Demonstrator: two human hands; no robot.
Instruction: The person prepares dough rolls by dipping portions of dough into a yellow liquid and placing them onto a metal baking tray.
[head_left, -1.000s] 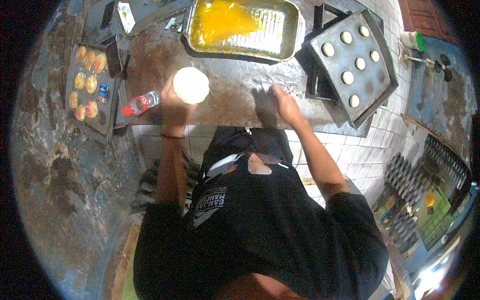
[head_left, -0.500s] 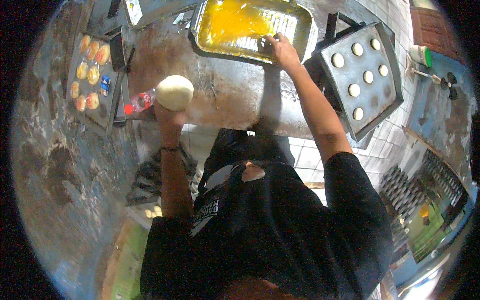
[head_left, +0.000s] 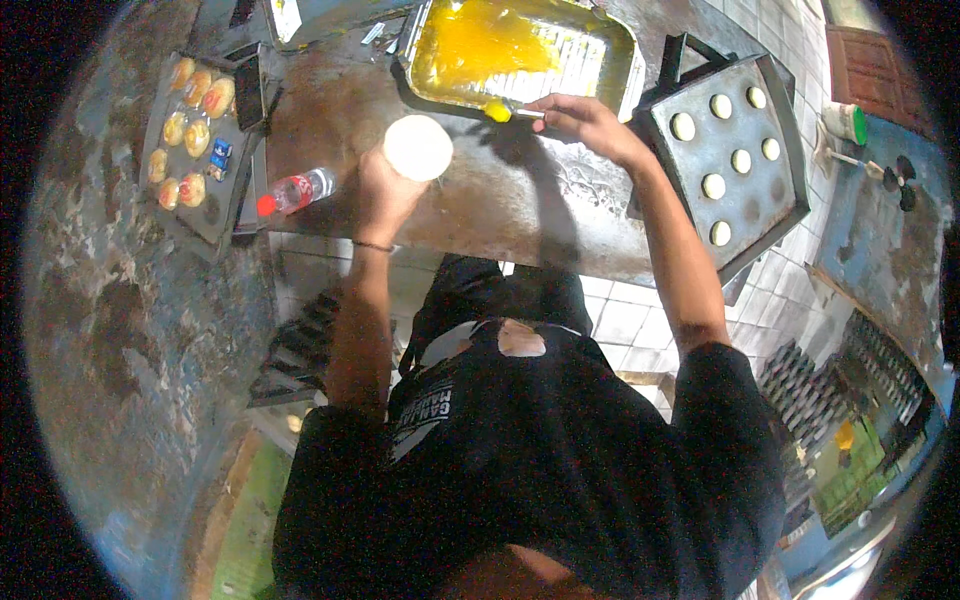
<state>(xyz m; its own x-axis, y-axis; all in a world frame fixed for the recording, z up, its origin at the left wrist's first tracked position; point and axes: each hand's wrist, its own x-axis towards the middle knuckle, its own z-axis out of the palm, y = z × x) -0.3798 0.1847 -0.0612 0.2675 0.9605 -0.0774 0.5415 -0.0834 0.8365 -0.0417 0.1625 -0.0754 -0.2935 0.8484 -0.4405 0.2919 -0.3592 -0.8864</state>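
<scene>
A round, pale piece of dough point(head_left: 418, 148) rests in my left hand point(head_left: 386, 200), whose fingers are curled under it and partly hidden. My right hand point(head_left: 592, 126) pinches a thin metal utensil point(head_left: 528, 113), its exact kind unclear, with a yellow lump of filling point(head_left: 497, 110) at its tip. That lump is just off the near edge of a silver metal tray point(head_left: 632, 80), which has a smooth yellow mass point(head_left: 490, 45) spread over its left and middle part. A gap of table lies between the dough and the lump.
To the right, a dark baking tray point(head_left: 745, 195) bears several small dough rounds. On the left, another tray point(head_left: 208, 215) holds several filled buns and a small blue packet point(head_left: 221, 153). A red-capped clear bottle point(head_left: 298, 191) lies on the worn table point(head_left: 320, 100) beside my left hand.
My right hand has come out of the silver tray toward me, bringing the utensil with a yellow lump. The left hand has moved right and slightly away from me with the dough.
</scene>
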